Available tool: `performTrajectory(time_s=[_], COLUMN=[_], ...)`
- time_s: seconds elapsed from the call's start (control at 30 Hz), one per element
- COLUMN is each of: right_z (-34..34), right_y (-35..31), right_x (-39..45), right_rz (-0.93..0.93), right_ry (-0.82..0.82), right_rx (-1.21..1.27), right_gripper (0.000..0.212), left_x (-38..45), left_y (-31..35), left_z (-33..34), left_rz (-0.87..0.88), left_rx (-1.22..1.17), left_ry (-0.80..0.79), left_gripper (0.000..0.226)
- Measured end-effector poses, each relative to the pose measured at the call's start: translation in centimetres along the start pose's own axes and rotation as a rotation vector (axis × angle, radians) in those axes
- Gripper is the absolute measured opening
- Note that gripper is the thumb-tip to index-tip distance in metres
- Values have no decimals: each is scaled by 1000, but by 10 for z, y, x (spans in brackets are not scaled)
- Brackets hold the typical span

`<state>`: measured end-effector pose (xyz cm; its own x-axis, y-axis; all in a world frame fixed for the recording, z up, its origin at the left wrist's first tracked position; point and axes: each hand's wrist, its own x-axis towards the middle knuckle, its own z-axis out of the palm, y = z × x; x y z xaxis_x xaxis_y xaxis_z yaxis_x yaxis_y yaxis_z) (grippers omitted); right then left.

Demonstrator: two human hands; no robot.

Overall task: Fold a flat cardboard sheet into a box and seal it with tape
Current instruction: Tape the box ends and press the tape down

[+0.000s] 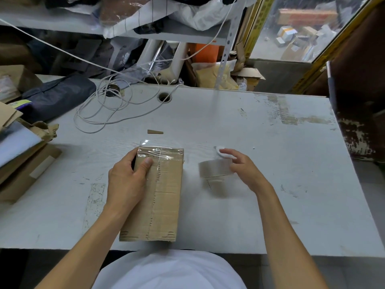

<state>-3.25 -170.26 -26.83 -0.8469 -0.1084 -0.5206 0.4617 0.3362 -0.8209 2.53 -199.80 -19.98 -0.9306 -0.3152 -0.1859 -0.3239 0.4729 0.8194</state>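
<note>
On the table [250, 126], box [162, 195] under left hand [125, 180], beside tape roll [214, 168].

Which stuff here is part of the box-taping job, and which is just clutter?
In the job:
brown cardboard box, held by left hand
clear packing tape roll, at right hand

Lying about:
white coiled cable
small brown cardboard scrap
stacked flat cardboard

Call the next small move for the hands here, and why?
Probably press down the loose tape end over the box's far edge. The left hand holds the box with its thumb on the taped seam, tape sticks up past that edge, and the right hand is at the tape roll beside it.
</note>
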Motion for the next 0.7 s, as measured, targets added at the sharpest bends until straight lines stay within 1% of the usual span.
performTrajectory(time_s=[0.17,0.23,0.33,0.4,0.47,0.57,0.67,0.7], right_z=[-3,-3,3,11,23,42,56,60], right_y=[-1,1,8,13,17,27,37,39], right_x=[-7,-8,-12,-15,-18,-17,-11,-10], right_rz=[-69,-78,-126,-167,-208,-296,-319,-304], right_ry=[-107,-123,-32,59,181,326,328,323], right_rx=[-125,-101,-44,-94,-220,-480,-669,-688], right_gripper=[32,22,17,17,16,27,25,25], left_x=[0,-1,-1,0,0,0,-1,-1], left_y=[0,0,1,0,0,-1,-1,-1], left_z=[0,0,0,0,0,0,0,-1], left_rz=[2,4,5,3,-3,-1,1,2], left_rx=[-1,-6,-6,-1,2,5,-5,-10], left_ry=[-1,1,-1,3,1,1,-2,-2], left_gripper=[23,21,21,23,25,27,25,24])
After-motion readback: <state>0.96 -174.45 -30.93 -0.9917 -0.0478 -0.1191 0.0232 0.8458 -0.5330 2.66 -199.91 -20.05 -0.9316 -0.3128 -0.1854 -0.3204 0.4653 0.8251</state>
